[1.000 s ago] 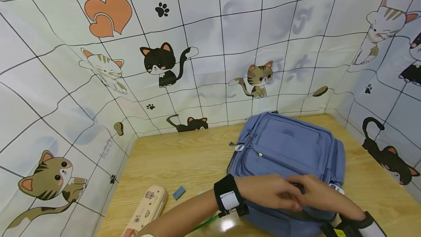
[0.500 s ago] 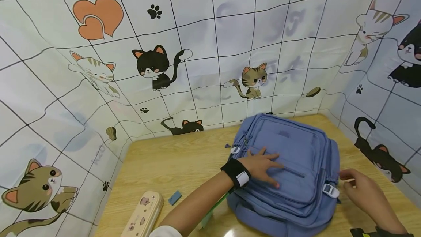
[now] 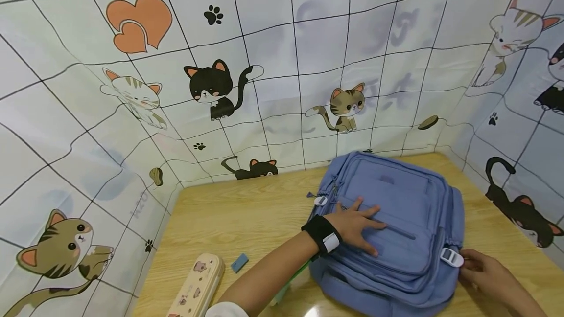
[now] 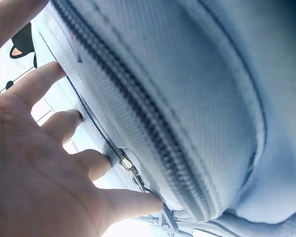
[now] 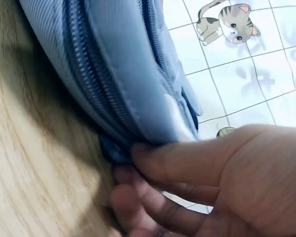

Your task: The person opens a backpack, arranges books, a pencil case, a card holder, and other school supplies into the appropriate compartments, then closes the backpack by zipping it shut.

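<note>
A blue backpack (image 3: 396,185) lies on the wooden table, its front pocket facing up. My left hand (image 3: 354,226) rests on this front with fingers spread, pressing the fabric. In the left wrist view, its fingers lie along a zipped pocket, near a metal zipper slider (image 4: 127,163). At the bag's right side, my right hand (image 3: 484,273) is beside a white buckle (image 3: 452,257). The right wrist view shows its thumb and forefinger pinching a small blue zipper pull (image 5: 113,150) at the end of a zipper track (image 5: 89,69); the fingers partly hide the pull.
A cream pencil case (image 3: 198,283) with printed bears lies at the front left. Near it is a small blue block, like an eraser (image 3: 240,262). A green item (image 3: 286,287) is partly hidden under the left forearm. Cat-printed cloth (image 3: 273,87) walls the table in.
Both hands were together over the bag's lower front. The left then spread onto the front pocket; the right moved out to the bag's right side and now pinches the zipper pull.
</note>
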`<state>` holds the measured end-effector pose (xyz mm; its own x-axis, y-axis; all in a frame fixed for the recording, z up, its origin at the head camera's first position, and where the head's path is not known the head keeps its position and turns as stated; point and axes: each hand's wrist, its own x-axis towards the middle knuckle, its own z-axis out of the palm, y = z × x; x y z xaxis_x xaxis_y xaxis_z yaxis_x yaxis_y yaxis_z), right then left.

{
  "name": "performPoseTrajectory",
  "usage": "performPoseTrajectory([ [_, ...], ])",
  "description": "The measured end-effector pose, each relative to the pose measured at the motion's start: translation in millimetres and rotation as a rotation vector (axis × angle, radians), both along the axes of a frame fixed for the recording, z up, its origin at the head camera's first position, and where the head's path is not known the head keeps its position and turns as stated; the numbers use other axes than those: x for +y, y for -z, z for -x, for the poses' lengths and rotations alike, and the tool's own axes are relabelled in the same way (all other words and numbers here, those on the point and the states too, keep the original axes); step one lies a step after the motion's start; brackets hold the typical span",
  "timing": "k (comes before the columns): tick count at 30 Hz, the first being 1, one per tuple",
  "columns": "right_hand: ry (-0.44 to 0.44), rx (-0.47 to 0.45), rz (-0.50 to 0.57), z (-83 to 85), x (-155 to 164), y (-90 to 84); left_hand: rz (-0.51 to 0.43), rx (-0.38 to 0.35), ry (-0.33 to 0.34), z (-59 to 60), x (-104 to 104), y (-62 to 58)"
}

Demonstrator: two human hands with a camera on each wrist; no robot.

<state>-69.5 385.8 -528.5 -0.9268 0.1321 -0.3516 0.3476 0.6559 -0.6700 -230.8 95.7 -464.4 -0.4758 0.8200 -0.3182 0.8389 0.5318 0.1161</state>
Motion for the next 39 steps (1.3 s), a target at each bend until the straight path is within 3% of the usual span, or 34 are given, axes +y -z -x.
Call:
performPoseTrajectory([
  [8,-0.002,0.114,-0.172,5.1,1,5.9,0.005,-0.008,-0.013,0.8,1,0.7],
  [11,-0.017,0.087,-0.245,4.9,3,6.1,0.0,0.007,-0.018,-1.0,1,-0.8],
  [15,-0.039,0.002,-0.265,2.2,3,7.7,0.002,0.028,-0.029,-3.1,2,-2.6],
  [20,-0.073,-0.153,-0.194,-3.2,-2,10.5,0.004,0.04,-0.034,-2.9,2,-2.8],
  [23,-0.076,-0.202,-0.142,-7.2,-8,9.2,0.008,0.04,-0.043,-2.6,1,-2.4],
  [28,-0.125,-0.204,-0.046,-15.9,-18,1.0,0.004,0.034,-0.045,-2.3,1,-3.9],
  [33,-0.311,-0.159,0.165,-24.4,-23,-6.9,-0.002,0.037,-0.041,-1.1,1,-3.7],
  [39,-0.466,-0.082,0.286,-28.8,-32,-13.4,-0.005,0.044,-0.035,-0.3,1,-1.8],
])
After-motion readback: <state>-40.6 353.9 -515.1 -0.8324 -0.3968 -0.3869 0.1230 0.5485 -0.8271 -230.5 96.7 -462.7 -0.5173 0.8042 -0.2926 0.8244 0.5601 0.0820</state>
